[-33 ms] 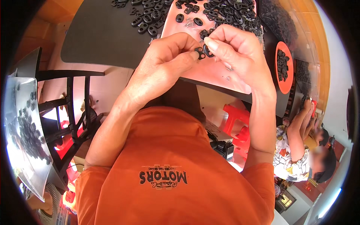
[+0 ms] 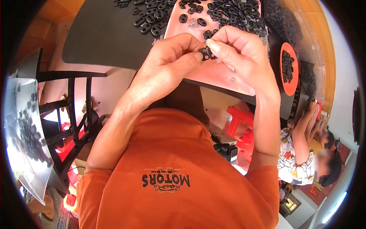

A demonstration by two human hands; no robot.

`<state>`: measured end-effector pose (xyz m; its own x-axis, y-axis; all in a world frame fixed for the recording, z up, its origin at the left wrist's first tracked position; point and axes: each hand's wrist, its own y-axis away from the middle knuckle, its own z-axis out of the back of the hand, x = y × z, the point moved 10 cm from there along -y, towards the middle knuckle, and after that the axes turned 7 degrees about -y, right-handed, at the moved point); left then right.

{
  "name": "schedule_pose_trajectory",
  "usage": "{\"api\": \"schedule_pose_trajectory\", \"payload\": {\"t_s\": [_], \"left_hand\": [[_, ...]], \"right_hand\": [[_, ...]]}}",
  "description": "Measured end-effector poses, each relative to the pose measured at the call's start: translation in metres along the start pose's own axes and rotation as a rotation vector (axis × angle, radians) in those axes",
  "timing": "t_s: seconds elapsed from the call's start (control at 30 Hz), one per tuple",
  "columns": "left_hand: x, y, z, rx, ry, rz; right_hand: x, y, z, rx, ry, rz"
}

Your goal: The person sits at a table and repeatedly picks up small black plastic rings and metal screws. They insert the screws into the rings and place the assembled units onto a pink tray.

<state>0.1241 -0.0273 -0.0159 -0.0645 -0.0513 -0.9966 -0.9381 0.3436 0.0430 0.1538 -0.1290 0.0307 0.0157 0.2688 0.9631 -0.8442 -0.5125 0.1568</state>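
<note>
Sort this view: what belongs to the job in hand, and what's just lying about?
Likely job:
- black holed piece in left hand
- black oval piece in right hand
- loose black pieces on pink tray
- filled red bowl

Probably lying about:
- red plastic stool
- black barred frame

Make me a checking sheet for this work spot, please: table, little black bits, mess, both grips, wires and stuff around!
Surface: dark table with a pink board on it
Job's things: small black piece at left, black oval piece at right; joined or not, can't tell
Clutter: black heaps on board and table; red dish holding black bits
Grips: left grip and right grip both pinching
Cables: none clear enough to tell
Surroundings: red stool; another person at right
</note>
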Motion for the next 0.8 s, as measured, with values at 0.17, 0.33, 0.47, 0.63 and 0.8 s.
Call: {"api": "schedule_pose_trajectory", "payload": {"t_s": [0.17,0.33,0.47,0.63,0.8], "left_hand": [[0.0006,-0.0012,0.0003,0.007,0.013,-0.009],[0.0007,-0.0015,0.0009,0.000,0.031,-0.016],[0.0033,-0.0015,0.0007,-0.005,0.051,-0.004],[0.0025,-0.0014,0.0015,-0.005,0.108,-0.014],[0.0006,-0.0018,0.0039,-0.043,0.127,-0.041]], "right_hand": [[0.0022,-0.0009,-0.0015,-0.025,0.022,0.080],[-0.0008,0.0006,-0.0017,-0.072,-0.046,0.052],[0.0004,0.0015,-0.0006,-0.066,0.095,0.078],[0.0036,0.0012,-0.0026,-0.092,0.041,0.061],[-0.0007,-0.0002,-0.0039,-0.071,-0.147,0.060]]}}
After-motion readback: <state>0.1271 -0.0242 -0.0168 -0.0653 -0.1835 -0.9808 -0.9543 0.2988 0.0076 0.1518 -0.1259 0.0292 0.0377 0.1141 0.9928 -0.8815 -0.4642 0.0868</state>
